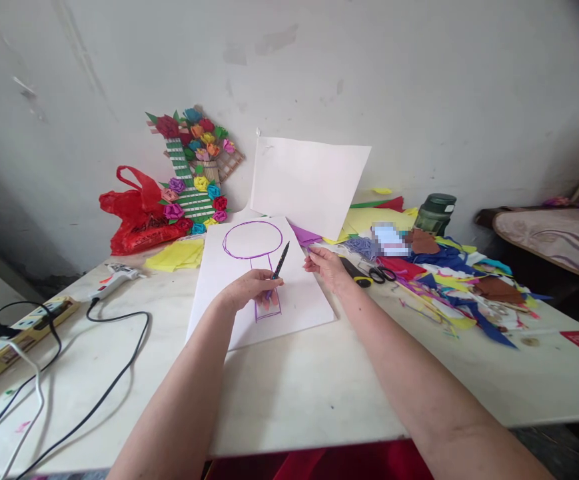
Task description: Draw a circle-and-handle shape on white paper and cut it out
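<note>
A white sheet of paper (299, 287) lies on the table, bearing a purple drawn oval with an upright rectangular outline below it. Over the lower outline, my left hand (249, 291) is closed around a dark patterned pen (280, 261) that tilts up to the right. Near the sheet's right edge hovers or rests my right hand (326, 265), its fingertips brought together; what is between them, if anything, I cannot make out. Behind the drawing, a blank white sheet (312, 180) stands upright near the wall, close to a strip of purple paper (305, 235).
Left are a glue gun (114, 283), a power strip (24, 327) with cords, a red plastic bag (139, 213) and a paper-flower decoration (194, 180). Right are scissors (382, 274), a phone (390, 239), a green bottle (435, 213) and a heap of coloured scraps (469, 287).
</note>
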A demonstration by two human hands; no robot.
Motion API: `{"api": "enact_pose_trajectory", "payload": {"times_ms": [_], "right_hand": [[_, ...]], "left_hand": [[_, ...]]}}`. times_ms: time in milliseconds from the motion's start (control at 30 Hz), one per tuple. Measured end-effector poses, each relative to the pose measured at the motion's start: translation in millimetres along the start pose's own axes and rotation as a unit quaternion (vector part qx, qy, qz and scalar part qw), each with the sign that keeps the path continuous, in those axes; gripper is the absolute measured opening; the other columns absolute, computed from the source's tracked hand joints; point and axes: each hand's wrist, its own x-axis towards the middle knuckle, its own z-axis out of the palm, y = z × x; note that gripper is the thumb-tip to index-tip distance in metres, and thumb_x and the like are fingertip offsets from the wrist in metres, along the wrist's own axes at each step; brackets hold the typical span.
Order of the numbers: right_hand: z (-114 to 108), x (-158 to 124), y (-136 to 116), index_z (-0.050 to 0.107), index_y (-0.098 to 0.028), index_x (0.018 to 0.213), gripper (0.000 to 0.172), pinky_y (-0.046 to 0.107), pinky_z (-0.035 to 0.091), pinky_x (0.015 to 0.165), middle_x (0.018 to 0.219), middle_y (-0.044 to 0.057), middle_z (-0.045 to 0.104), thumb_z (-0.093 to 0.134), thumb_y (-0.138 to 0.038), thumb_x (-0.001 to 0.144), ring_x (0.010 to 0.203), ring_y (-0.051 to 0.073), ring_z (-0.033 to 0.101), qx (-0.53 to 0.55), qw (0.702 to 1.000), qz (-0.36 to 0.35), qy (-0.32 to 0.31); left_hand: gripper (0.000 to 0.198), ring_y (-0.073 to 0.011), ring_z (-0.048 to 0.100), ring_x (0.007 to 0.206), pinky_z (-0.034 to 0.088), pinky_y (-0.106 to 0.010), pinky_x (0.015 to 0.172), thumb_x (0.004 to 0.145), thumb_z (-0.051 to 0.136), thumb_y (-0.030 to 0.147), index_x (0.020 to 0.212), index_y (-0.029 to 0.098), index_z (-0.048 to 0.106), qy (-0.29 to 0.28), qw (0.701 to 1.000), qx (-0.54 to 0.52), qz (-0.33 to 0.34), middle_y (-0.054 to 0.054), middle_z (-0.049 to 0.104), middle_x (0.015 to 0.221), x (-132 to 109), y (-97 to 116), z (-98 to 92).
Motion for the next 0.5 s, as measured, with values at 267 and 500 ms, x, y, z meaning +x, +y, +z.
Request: {"api": "enact_pose_trajectory", "payload": {"times_ms": [267, 500], "right_hand": [[6.7, -3.8, -4.7, 0.061, -0.019, 0.096, 0.029, 0.021, 0.048, 0.056, 0.068, -0.001, 0.066, 0.068, -0.023, 0.067, 0.060, 0.010, 0.061, 0.070, 0.997, 0.014, 0.025], [3.4, 3.0, 2.1, 0.057, -0.018, 0.076, 0.022, 0.020, 0.046, 0.048, 0.071, 0.002, 0.069, 0.074, -0.023, 0.063, 0.053, 0.009, 0.056, 0.095, 0.990, 0.002, 0.101]], "left_hand": [[0.035, -0.0103, 0.055, 0.044, 0.033, -0.022, 0.043, 0.073, 0.064, 0.048, 0.081, 0.016, 0.054, -0.049, 0.999, 0.021, 0.006, -0.003, 0.066, 0.060, 0.0, 3.4, 6.8], [0.035, -0.0101, 0.054, 0.043, 0.033, -0.023, 0.041, 0.075, 0.062, 0.049, 0.085, 0.016, 0.055, -0.080, 0.996, 0.030, -0.001, -0.004, 0.067, 0.062, -2.6, 5.3, 8.7]]}}
